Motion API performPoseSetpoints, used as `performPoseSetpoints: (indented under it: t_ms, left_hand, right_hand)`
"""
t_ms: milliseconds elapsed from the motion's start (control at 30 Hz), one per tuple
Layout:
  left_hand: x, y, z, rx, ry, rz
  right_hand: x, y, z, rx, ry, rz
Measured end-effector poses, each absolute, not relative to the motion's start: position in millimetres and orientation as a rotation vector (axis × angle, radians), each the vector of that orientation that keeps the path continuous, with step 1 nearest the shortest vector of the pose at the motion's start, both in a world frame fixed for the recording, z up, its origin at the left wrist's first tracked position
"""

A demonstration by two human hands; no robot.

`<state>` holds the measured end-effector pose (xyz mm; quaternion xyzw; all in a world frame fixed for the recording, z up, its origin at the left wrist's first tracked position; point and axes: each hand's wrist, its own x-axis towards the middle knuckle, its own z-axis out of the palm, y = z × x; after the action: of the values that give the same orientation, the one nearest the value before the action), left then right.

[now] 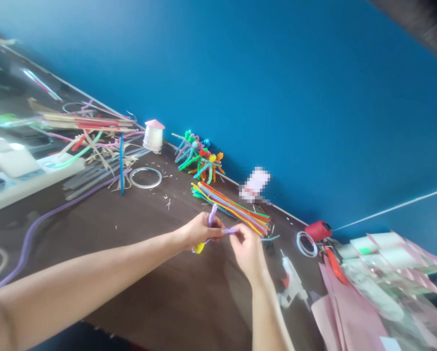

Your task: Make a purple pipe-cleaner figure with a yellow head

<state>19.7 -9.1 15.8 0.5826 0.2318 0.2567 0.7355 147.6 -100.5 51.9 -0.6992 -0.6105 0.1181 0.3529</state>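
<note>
The left hand [199,230] is wrapping around a lilac pipe cleaner [213,216] and a yellow pipe cleaner [199,247], while the right hand [248,251] is pinching the lilac end between its fingers [236,231], above the dark worktop [167,297]. A white pink-capped cup [153,139] is standing against the blue wall [276,97], its contents hidden. A clear plastic bag [382,287] is lying at the right, its contents blurred.

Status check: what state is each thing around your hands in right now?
Left hand, gripping the coiled lilac pipe cleaner
Right hand, pinching its free end
Yellow pipe cleaner, bent, below the left hand
Pipe cleaner bundle, loose on the dark table
Glue gun, lying untouched
</note>
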Motion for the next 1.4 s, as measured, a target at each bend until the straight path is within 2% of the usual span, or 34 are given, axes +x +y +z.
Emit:
performPoseSetpoints:
  t_ms: [300, 533, 700, 833, 1000, 1233, 1300, 1400]
  left_hand:
    - [27.4, -9.1, 3.7, 1.340, 0.704, 0.706]
    - [19.7, -11.7, 11.2, 1.974, 0.859, 0.783]
    - [13.2, -12.0, 17.8, 2.396, 0.722, 0.757]
    - [10.5, -9.8, 20.1, 2.506, 0.574, 0.681]
    - [9.9, -4.5, 20.8, 2.335, 0.523, 0.608]
    - [9.4, 7.5, 21.4, 1.643, 0.355, 0.322]
    - [11.2, 7.7, 20.6, 1.434, 0.410, 0.323]
    - [14.5, 6.9, 16.6, 1.105, 0.483, 0.406]
  right_hand:
    - [135.5, -101.3, 28.1, -1.778, -1.663, -0.020]
    - [132.3, -107.3, 31.9, -1.855, -1.829, -0.229]
    - [135.4, -110.1, 36.5, -1.926, -1.924, -0.222]
    - [138.9, -108.1, 32.9, -1.845, -1.888, -0.204]
    - [146.1, -104.3, 28.7, -1.714, -1.774, -0.056]
    - [157.8, -102.4, 31.5, -1.652, -1.618, 0.485]
    - [159.6, -101.6, 30.5, -1.674, -1.613, 0.449]
    - [158.4, -103.2, 29.5, -1.748, -1.585, -0.002]
